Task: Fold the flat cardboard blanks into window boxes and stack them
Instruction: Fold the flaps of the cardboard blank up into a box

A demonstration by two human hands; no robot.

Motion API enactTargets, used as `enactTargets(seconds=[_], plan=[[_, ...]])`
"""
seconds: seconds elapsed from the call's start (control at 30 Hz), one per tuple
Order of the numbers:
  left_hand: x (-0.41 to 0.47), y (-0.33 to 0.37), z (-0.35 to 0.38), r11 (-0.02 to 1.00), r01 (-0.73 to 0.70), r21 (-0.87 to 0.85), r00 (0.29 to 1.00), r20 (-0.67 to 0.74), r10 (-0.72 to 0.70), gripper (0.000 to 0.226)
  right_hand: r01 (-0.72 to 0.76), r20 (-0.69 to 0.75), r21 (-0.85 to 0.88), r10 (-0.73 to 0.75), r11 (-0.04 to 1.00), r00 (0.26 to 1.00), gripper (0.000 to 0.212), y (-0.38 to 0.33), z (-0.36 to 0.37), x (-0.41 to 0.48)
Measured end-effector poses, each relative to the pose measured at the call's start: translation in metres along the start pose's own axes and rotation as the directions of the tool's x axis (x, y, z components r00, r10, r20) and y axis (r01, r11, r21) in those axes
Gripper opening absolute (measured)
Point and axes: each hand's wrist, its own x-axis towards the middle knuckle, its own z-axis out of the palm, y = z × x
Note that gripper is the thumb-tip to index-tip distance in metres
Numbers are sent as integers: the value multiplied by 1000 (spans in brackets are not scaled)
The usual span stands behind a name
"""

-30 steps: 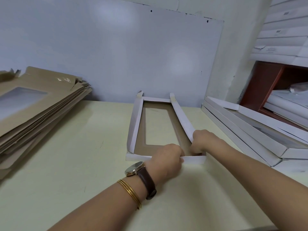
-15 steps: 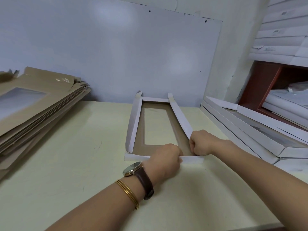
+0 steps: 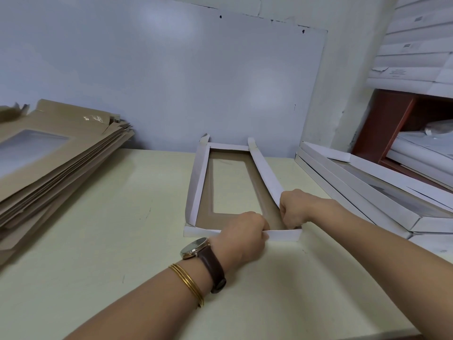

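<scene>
One white-walled, brown-lined window box [image 3: 266, 204]

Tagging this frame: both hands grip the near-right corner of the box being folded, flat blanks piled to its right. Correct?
No. The head view shows the flat blanks piled to its left. The left hand and right hand do grip the box at that corner.
</scene>
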Motion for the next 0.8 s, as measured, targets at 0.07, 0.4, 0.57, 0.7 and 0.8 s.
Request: enactTargets(seconds=[0.07,0.4,0.57,0.7,0.8], plan=[[0,0,-1,1000,8,-9,1000,14,-7,15,-15,-4,10,15,1000,1000,21,-1,0,2],[0,3,-3,1000,15,-14,999,32,-15,21,-86,-121,-33,81,996,989,13,-3,9,8],[0,2,-2,999,31,-15,999,40,-31,26,-90,-118,-23,87,996,989,19,-2,12,11],[1,2,-2,999,32,-22,999,43,-31,20,-44,-79,-5,43,999,996,14,3,10,12],[1,1,-1,999,31,-27,999,35,-30,20,-26,-54,-25,25,999,998,20,3,10,11]])
